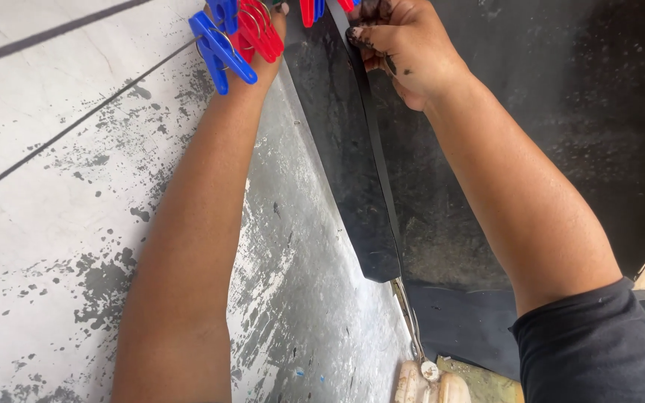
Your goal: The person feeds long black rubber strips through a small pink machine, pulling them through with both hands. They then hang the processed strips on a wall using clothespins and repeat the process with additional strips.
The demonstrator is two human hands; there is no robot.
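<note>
— What's the left hand (263,45) got, up at eleven o'clock?

— A bunch of plastic clothes pegs (237,33), blue ones and red ones with wire springs. The fingers are closed round them; the hand itself is mostly hidden behind the pegs and cut by the top edge.

— And the right hand (404,45)?

— At twelve to one o'clock, smeared with black. Its fingers are pinched together on the upper end of a long black strip (356,172), which runs from the top of view down toward six o'clock and ends in a squared-off tip near the middle.

— More pegs up there?

— Yes, a red and a blue one (313,9) sit right at the top edge, just beside the right hand's fingers, by the strip. Whether they actually bite the strip, I cannot tell.

— What's behind it all?

— On the nine o'clock side, a pale grey wall (54,186) spattered with dark flecks and crossed by thin dark lines. On the three o'clock side, a black sheet (576,127), dusty-looking. Both forearms reach upward; the right one wears a dark sleeve (591,343) at five o'clock.

— Anything lower down?

— At six o'clock, a thin metal piece (412,321) hangs just under the strip's tip.
</note>
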